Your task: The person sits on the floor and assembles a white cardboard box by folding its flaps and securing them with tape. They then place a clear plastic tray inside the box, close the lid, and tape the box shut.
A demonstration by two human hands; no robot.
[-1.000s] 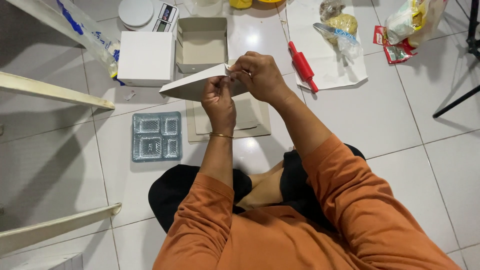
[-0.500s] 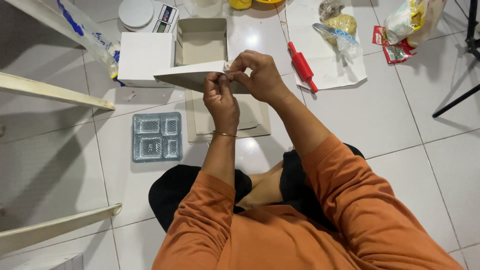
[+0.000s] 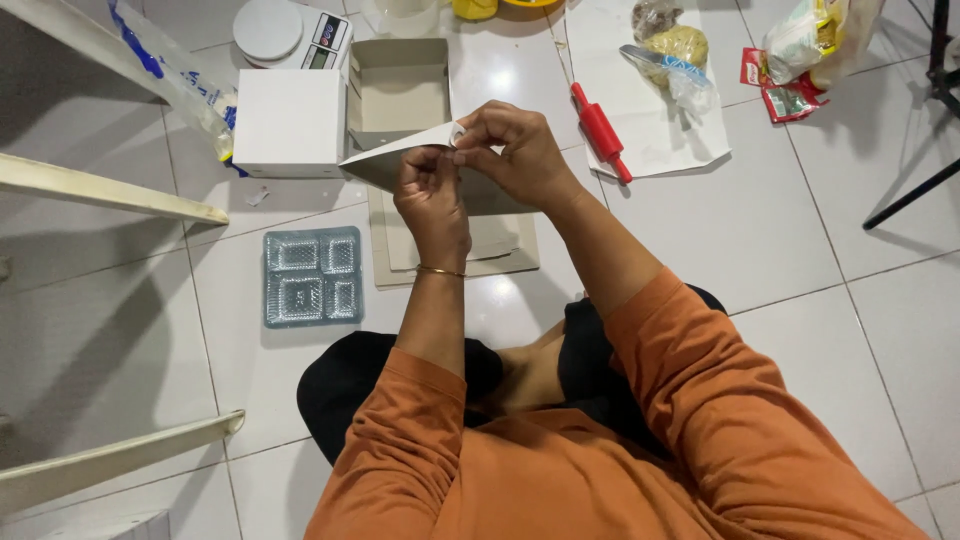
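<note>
A white tiled floor (image 3: 800,250) is serving as the work area, with the person in orange sleeves sitting cross-legged on it and looking down at both hands.

The left hand (image 3: 432,195) is pinching the near edge of a flat sheet of pale cardboard (image 3: 385,160), thumb and fingertips closed on it close to a small fold or tab. The right hand (image 3: 520,150) is closing on the same sheet from the right, fingers curled over the top edge, so both hands are gripping the card right beside each other. The sheet is being held up in the air above the floor, its pointed end sticking out to the left.

It looks light and thin, stiff enough to hold its own shape but likely to crease if squeezed mid-panel; gripping along the edges and at the fold lines, as both hands are doing, seems the safest hold.

Directly beneath the hands, more flat cardboard blanks (image 3: 455,250) are lying stacked. Farther off, an open box (image 3: 398,90) is standing beside a closed white box (image 3: 288,120), with a kitchen scale (image 3: 290,32) beyond them. To the left a clear plastic compartment tray (image 3: 312,276) is lying on the tiles; to the right a red rolling pin (image 3: 600,130) is resting on a white sheet (image 3: 670,150).
</note>
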